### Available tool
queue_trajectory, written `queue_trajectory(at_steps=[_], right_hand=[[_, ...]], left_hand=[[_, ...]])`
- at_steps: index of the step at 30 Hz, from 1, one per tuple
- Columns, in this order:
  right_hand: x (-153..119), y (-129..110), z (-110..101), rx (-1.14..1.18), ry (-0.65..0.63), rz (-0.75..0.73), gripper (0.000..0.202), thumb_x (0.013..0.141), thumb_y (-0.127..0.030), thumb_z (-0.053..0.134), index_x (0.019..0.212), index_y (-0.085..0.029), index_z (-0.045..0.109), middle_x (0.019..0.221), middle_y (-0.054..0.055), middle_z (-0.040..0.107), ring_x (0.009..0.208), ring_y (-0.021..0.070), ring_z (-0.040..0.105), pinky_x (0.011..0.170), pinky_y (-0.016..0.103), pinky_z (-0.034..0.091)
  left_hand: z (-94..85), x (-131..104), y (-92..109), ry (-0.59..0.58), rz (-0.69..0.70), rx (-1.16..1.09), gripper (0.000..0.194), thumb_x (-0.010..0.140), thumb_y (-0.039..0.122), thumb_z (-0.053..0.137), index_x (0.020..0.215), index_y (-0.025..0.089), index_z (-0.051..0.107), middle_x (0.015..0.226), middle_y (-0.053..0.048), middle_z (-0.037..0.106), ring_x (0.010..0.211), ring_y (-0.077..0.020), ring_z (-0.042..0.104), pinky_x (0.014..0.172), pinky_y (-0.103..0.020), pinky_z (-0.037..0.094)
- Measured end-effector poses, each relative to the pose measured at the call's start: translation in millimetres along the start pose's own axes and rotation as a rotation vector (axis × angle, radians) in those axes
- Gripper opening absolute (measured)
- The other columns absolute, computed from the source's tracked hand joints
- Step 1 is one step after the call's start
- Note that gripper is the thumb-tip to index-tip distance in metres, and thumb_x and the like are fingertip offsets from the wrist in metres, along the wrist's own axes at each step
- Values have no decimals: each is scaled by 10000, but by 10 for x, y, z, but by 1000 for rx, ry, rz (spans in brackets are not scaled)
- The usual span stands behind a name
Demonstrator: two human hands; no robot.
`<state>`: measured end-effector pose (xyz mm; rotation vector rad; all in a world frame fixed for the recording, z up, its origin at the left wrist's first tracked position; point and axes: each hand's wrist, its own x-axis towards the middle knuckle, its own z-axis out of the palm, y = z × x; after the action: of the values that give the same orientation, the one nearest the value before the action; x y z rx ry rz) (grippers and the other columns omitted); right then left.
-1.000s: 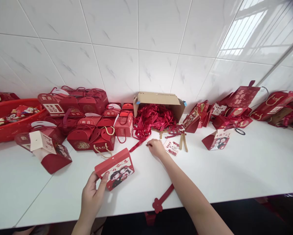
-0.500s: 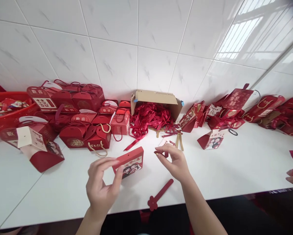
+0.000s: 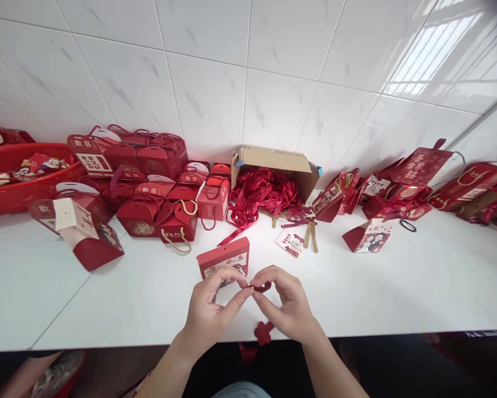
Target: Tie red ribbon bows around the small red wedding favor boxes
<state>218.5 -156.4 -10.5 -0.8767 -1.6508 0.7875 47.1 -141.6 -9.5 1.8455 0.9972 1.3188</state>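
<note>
Left hand [image 3: 209,307] and right hand [image 3: 288,304] meet at lower centre of frame, thumb and index fingertips of each closed in a pinch on a small dark red piece [image 3: 263,287], mostly hidden by the fingers. Red box [image 3: 223,254] with printed front stands on the white table [image 3: 364,293] near centre of frame, just behind the left hand and partly covered by it; flower-ended strip [image 3: 263,333] sits at the table's near edge, below the hands. Red ribbon [image 3: 267,190] spills from the cardboard box [image 3: 277,158] above centre, printed card [image 3: 290,241] right of centre.
</note>
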Motion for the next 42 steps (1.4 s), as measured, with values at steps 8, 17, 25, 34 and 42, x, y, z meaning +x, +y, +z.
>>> queue_trajectory(at_steps=[8,17,25,34,42], right_hand=[[-7,103,53,99,-10,86,102,790,-269,720,808,-214,636,776,27,681,710,150,619,599,259,467],[-12,122,108,219,-53,113,68,798,-274,710,843,-223,711,800,49,698,726,167,631,647,294,504],[-16,149,113,366,-232,195,29,770,-256,738,757,-239,756,721,28,678,661,147,629,622,272,515],[-76,311,164,640,-461,333,54,699,-256,792,751,-247,779,664,8,676,606,130,642,618,258,544],[-132,363,104,718,-167,330,153,633,-154,832,694,-283,778,649,9,633,571,124,599,558,264,504]], left_hand=[[-58,-116,-69,-34,-58,-73,87,809,183,650,891,209,635,775,-21,683,777,-172,647,754,-295,527],[-192,-104,-100,-146,-53,-27,159,846,175,594,977,220,673,874,-54,677,843,-185,631,777,-308,515],[-272,-136,-84,-336,-109,-43,117,868,230,561,796,206,650,745,-34,593,720,-164,575,713,-290,473],[-257,-267,-118,-517,-314,-174,161,846,297,588,727,191,609,688,-5,573,671,-145,535,679,-267,461],[-456,-189,-399,468,-20,92,396,708,206,736,1024,247,501,933,-14,530,900,-173,547,809,-298,461]])
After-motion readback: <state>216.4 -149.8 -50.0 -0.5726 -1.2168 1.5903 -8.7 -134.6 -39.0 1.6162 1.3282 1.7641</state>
